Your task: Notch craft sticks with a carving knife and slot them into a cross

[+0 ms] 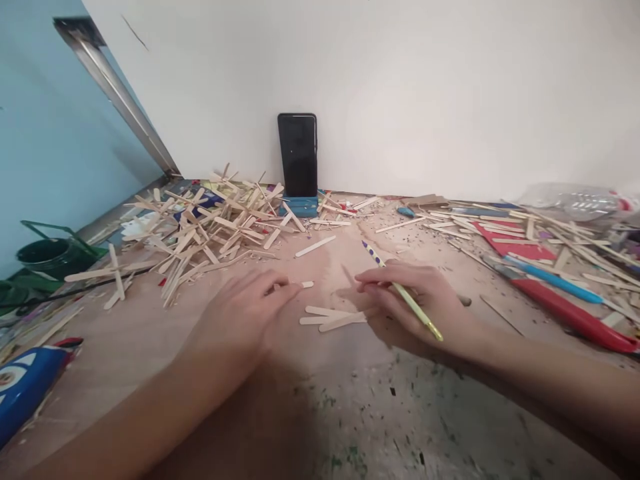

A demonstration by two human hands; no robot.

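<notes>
Pale stick: only a short rounded end shows, poking out past the fingertips of my left hand, low over the worktable. Thumb and forefinger come together at it; whether they clamp it or merely press on it, I can't tell. The rest of its length is hidden.

Pencil, yellowish with dark spots towards one end: clamped in my right hand, running slantwise between the fingers. Dark-spotted end points up and away from me, the other end back over the hand. Thumb and forefinger tips close to each other, well apart from the left hand.

Between my hands, slightly nearer me: three craft sticks, flat, fanned out, overlapping towards the right. Beyond them, a lone stick at a slant.

Farther out: phone upright in a blue stand, in front of a white panel. Left of it, a tangled heap of sticks; then a green bucket and, nearer me, a blue container. To the right, a red-handled tool, red sheet, more scattered sticks.
</notes>
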